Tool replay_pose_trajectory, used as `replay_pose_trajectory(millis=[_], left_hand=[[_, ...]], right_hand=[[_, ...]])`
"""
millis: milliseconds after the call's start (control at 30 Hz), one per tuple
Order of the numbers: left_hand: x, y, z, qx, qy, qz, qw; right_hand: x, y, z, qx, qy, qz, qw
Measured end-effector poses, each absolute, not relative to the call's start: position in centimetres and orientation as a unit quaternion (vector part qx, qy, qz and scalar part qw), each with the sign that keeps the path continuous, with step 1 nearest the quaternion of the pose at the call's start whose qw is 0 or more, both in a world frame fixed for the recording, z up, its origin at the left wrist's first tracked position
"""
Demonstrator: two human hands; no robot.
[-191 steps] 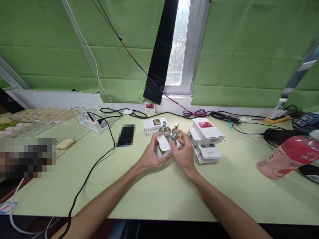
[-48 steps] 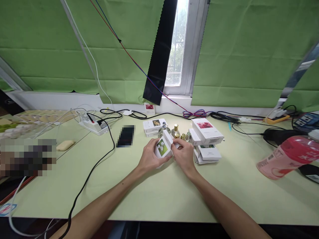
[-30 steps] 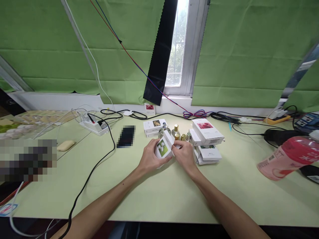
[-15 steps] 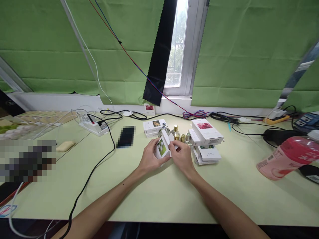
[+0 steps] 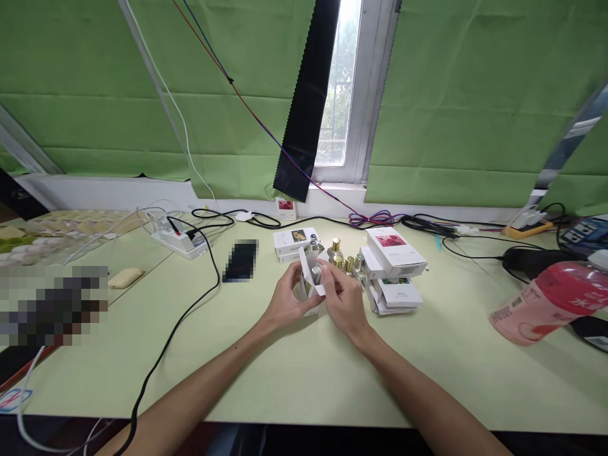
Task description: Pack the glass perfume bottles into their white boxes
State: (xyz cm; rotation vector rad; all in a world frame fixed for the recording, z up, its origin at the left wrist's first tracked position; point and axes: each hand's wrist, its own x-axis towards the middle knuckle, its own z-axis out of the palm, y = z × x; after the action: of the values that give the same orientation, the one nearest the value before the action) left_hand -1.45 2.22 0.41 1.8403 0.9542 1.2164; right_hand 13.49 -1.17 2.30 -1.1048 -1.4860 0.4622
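Observation:
Wrapped around a small white carton (image 5: 304, 266) is my left hand (image 5: 284, 300), gripping its left side just above the table. The carton's top flaps stand up, and a silver-capped bottle (image 5: 316, 273) shows inside. My right hand (image 5: 346, 300) pinches the carton at its open top, close to the bottle's cap; its fingertips are partly hidden. Beyond my hands stand several small glass bottles (image 5: 335, 248) with gold or silver caps. Beside my right hand lies a pile of white cartons (image 5: 396, 252), the top one with a red picture.
White cartons (image 5: 295, 242) lie behind my hands. A blurred dark phone-like object (image 5: 240, 261) rests to the left, near a black cable (image 5: 190, 310) and a power strip (image 5: 179, 242). A large pink drink bottle (image 5: 546, 301) leans in from the right. Bundled wires (image 5: 370, 217) run along the wall.
The carton in my left hand has turned upright from a tilt, so its opened top and the bottle inside now show. My right hand has stayed at its upper edge.

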Motion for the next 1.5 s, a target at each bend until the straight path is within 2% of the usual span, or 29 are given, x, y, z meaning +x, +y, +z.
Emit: replay_pose_trajectory(millis=[433,1500], left_hand=[[-1.3,2.4,0.1,0.673,0.357,0.475,0.441],[-1.7,2.5,1.0,0.681,0.353,0.500,0.401]], right_hand=[[13.4,-1.4,1.9,-0.471,-0.620,0.206,0.593],[13.0,-1.3,1.7,-0.379,-0.685,0.152,0.603]])
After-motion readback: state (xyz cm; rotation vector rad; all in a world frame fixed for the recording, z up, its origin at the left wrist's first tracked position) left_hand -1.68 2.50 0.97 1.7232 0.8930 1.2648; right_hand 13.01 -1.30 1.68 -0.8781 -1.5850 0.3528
